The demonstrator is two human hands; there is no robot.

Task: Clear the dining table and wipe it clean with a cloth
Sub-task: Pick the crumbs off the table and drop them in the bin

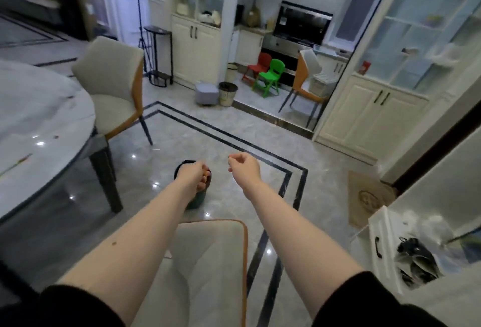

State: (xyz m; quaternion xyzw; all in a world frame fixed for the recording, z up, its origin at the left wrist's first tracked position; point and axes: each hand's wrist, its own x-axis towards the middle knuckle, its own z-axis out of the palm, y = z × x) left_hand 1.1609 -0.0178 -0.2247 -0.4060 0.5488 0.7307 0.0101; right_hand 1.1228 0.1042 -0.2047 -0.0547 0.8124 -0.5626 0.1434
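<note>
The round white marble dining table point(39, 118) fills the left edge, with small brown crumbs and a thin green-and-red scrap point(16, 163) lying on it. A small green bin point(195, 202) with a black liner stands on the floor ahead. My left hand point(193, 176) hangs over the bin's mouth, fingers curled down around small orange scraps point(206, 173). My right hand point(243, 167) hovers just right of the bin, fingers curled in, with nothing visible in it. No cloth is in view.
A beige chair back point(208, 261) stands directly below my arms. Another beige chair point(112, 87) sits at the table's far side. A white cabinet point(380, 238) holding a black bag is at the right. Beyond lie glossy floor tiles and the kitchen doorway with more bins.
</note>
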